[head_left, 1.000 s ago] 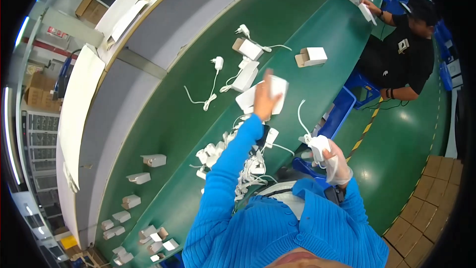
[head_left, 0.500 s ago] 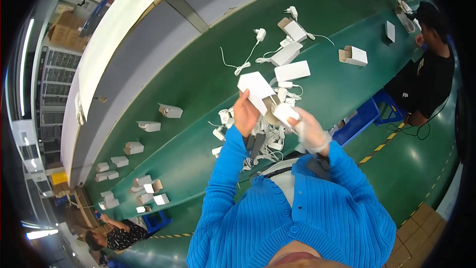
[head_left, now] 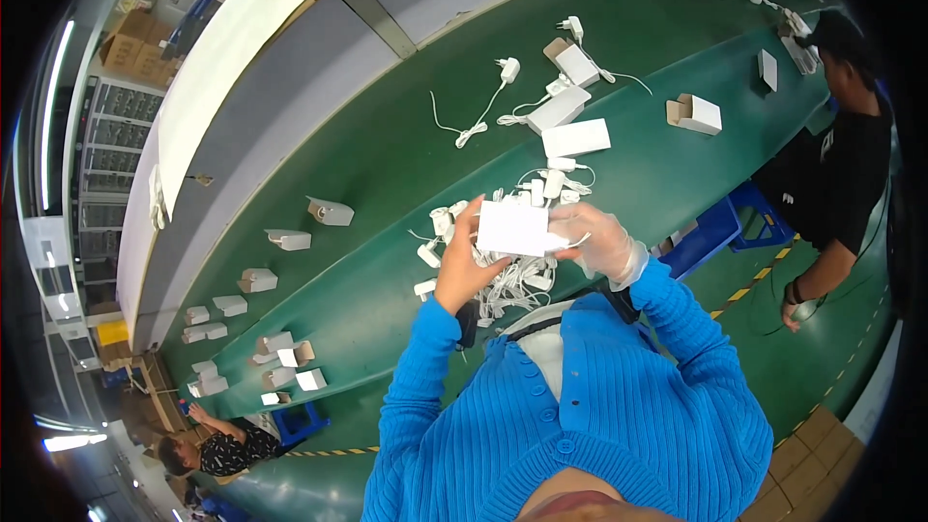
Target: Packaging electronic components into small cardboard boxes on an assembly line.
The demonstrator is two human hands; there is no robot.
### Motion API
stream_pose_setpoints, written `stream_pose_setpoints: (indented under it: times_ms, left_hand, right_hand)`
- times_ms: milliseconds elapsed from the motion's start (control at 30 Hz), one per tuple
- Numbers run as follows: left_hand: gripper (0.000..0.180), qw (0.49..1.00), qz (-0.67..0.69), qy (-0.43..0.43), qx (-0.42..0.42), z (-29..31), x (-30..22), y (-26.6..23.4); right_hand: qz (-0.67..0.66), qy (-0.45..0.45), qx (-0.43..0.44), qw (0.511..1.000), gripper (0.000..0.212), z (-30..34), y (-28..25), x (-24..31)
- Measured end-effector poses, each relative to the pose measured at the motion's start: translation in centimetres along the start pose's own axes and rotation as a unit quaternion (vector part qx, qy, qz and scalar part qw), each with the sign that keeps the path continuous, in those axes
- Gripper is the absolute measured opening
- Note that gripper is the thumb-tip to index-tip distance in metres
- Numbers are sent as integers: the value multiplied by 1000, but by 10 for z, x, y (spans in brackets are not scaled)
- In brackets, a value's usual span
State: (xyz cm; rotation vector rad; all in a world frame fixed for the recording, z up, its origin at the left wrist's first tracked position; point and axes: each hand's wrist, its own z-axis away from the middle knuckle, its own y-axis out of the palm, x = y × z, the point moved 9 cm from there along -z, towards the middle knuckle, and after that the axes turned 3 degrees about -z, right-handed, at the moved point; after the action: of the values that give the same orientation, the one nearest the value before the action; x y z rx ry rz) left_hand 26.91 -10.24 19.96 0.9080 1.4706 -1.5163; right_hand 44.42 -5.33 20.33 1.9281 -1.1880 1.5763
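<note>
White box (head_left: 513, 228) — plain, flat-faced — between left hand (head_left: 464, 266), right hand (head_left: 601, 240).

On my right, a co-worker (head_left: 851, 155) in black is sitting, one arm hanging down; a blue stool (head_left: 764, 217) and a blue bin (head_left: 696, 249) are standing between us. Striped tape (head_left: 739, 294) is running along the green floor (head_left: 855, 333), and cartons (head_left: 812, 454) are lining its far edge. On my left I'm seeing another person (head_left: 237, 447) in a patterned shirt, sitting near a second stool (head_left: 300, 422). Ahead of me, a white sheet (head_left: 232, 68) is draping over a shelf (head_left: 261, 126); beyond it a rack (head_left: 116, 150) is standing, and a light tube (head_left: 55, 97) is glowing.
</note>
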Motion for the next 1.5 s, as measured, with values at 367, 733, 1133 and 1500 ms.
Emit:
stream_pose_setpoints:
  times_ms: [367, 733, 1133, 1500]
  left_hand:
    - [66, 958, -247, -75, 128, 35, 29, 21]
    - [66, 991, -33, -46, 124, 43, 37, 28]
    - [67, 986, -142, 57, 62, 5, 28, 5]
    - [69, 931, 154, -86, -320, -54, 250, -201]
  right_hand:
    - [94, -40, 181, 978, 39, 11, 56, 11]
    - [228, -74, 276, 931, 31, 10, 66, 20]
    - [356, -146, 380, 841, 19, -28, 113, -20]
    - [670, -39, 102, 734, 51, -255, 27, -180]
